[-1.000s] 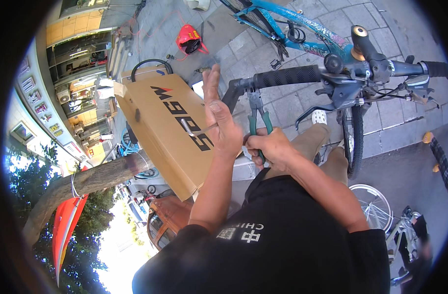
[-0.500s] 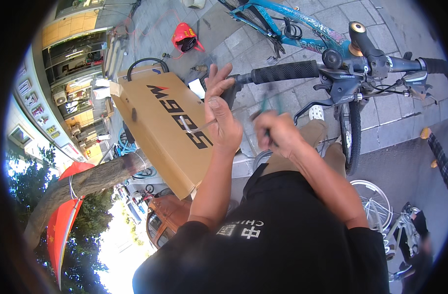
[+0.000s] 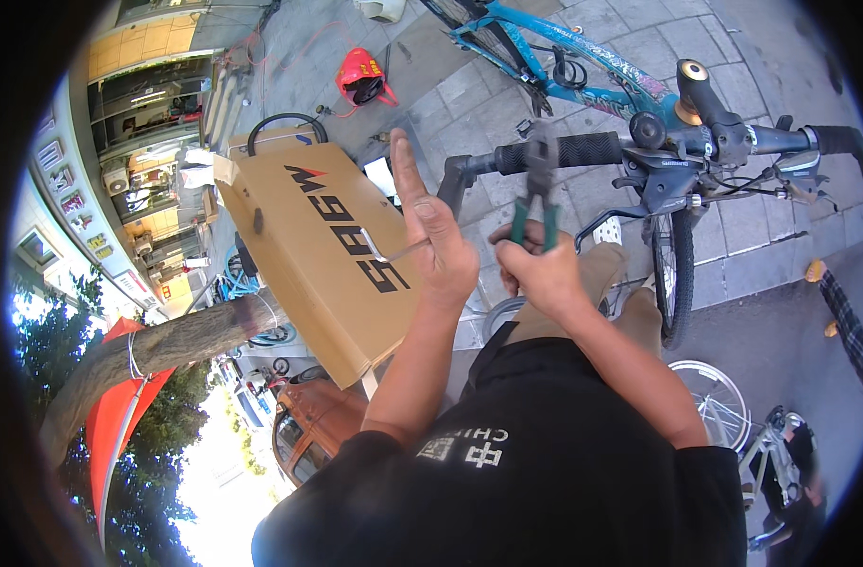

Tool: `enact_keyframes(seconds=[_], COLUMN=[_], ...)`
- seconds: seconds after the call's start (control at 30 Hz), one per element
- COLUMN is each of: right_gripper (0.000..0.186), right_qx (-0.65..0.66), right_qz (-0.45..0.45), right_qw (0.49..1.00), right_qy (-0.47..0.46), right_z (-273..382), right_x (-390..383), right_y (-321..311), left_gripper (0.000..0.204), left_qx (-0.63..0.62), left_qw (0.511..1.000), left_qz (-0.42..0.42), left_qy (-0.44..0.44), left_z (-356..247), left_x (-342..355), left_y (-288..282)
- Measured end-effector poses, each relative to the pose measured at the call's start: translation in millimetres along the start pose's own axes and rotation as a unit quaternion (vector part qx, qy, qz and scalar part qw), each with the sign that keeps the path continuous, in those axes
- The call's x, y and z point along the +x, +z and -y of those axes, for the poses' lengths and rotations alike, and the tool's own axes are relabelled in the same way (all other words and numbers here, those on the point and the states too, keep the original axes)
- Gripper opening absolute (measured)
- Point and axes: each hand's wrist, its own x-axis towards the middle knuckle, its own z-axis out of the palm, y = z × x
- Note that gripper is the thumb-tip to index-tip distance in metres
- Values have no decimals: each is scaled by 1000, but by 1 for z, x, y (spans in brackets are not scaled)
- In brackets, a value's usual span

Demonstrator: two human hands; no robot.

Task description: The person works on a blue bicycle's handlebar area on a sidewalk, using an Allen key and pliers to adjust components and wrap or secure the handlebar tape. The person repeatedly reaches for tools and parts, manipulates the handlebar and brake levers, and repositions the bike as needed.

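Green-handled pliers [image 3: 537, 175] stand jaws up in my right hand [image 3: 545, 269], its fingers closed around the handles. The jaws point toward the black handlebar grip [image 3: 582, 150] of a blue bicycle [image 3: 606, 61]. My left hand [image 3: 438, 241] is raised upright with its fingers stretched out. A thin, bent metal rod that looks like a hex key [image 3: 393, 255] is held at its thumb and palm, the bent end sticking out to the left. A brake lever [image 3: 606, 215] hangs below the handlebar, to the right of the pliers.
A large brown cardboard box [image 3: 308, 250] lies just left of my left arm. Past it a tree trunk [image 3: 181, 345] leans by a red flag [image 3: 119, 416]. A red helmet-like object [image 3: 363, 77] is on the paving ahead. More bicycles [image 3: 781, 463] and another person's arm [image 3: 847, 312] are at right.
My right hand has turned the pliers upright, so their jaws now show clearly. My left hand has shifted slightly right, with the metal rod still in it.
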Motion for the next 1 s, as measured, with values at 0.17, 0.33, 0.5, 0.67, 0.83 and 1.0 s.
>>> enact_keyframes(seconds=[0.17,0.33,0.5,0.67,0.83,1.0], right_gripper=[30,17,14,23,27,30], right_qx=[27,-272,124,-85,-184,-256], right_qz=[48,61,-42,-49,-71,-104], right_qw=[998,960,989,992,980,959], right_qy=[22,0,-73,-77,-28,-63], right_z=[20,31,8,-22,-20,-22], right_x=[-6,6,-1,3,-17,-34], right_y=[-23,-3,16,-37,-65,-68], left_gripper=[77,76,72,72,60,44], left_qx=[-11,-13,-215,-231,-163,-169], left_qw=[1000,999,966,927,949,948], left_qz=[5,-3,-49,-84,30,52], left_qy=[-23,-47,-133,-281,-269,-265], left_z=[8,11,32,68,36,31], left_x=[0,-2,-18,-24,-16,-13], left_y=[-9,-17,-6,-29,-9,6])
